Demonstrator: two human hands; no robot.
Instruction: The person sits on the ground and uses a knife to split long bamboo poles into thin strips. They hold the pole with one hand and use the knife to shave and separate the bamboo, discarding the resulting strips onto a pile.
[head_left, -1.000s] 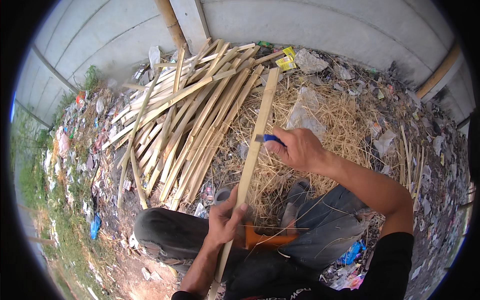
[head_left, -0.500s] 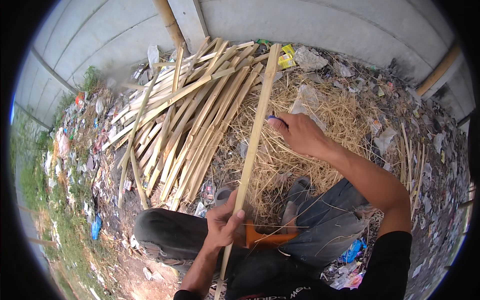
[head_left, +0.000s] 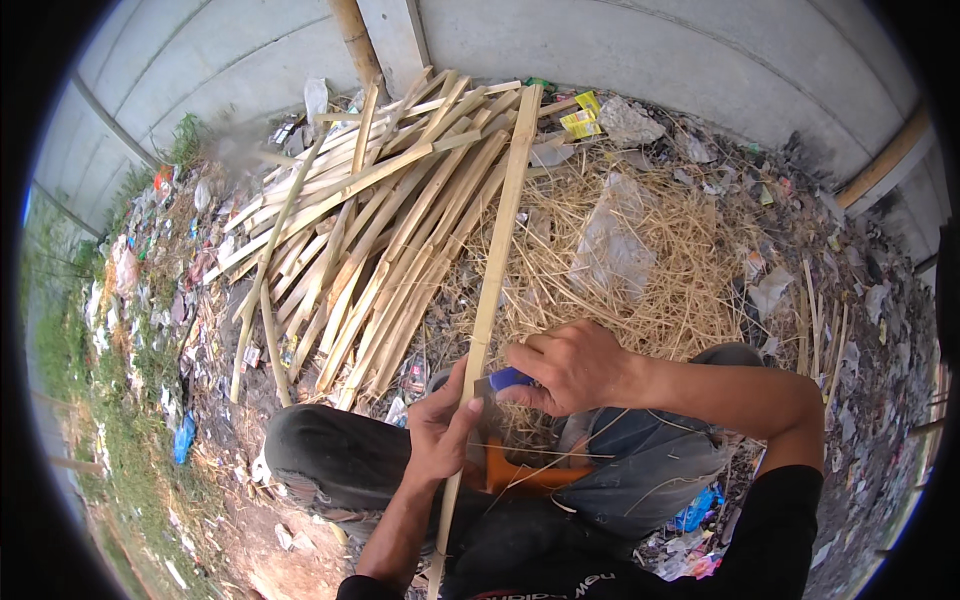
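A long, pale bamboo strip (head_left: 503, 235) slants from my lap up across the middle of the view. My left hand (head_left: 440, 428) is closed around its lower part, the thumb lying along the edge. In my right hand (head_left: 575, 368) is a knife with a blue handle (head_left: 510, 378). Its blade is partly hidden and points at the strip, right beside my left fingers. I cannot tell whether the edge touches the bamboo. Between my legs, an orange object (head_left: 530, 476) shows in part below the hands.
A heap of split bamboo strips (head_left: 385, 240) lies at the far left. Straw-like shavings (head_left: 690, 270) cover the ground ahead and right, with a plastic sheet (head_left: 615, 235) among them. Litter is scattered around. A grey panel wall (head_left: 640, 50) with a bamboo pole (head_left: 355, 40) stands behind.
My right hand has come down toward me with the knife, from far up the strip to beside my left hand. The strip's far end has swung slightly left.
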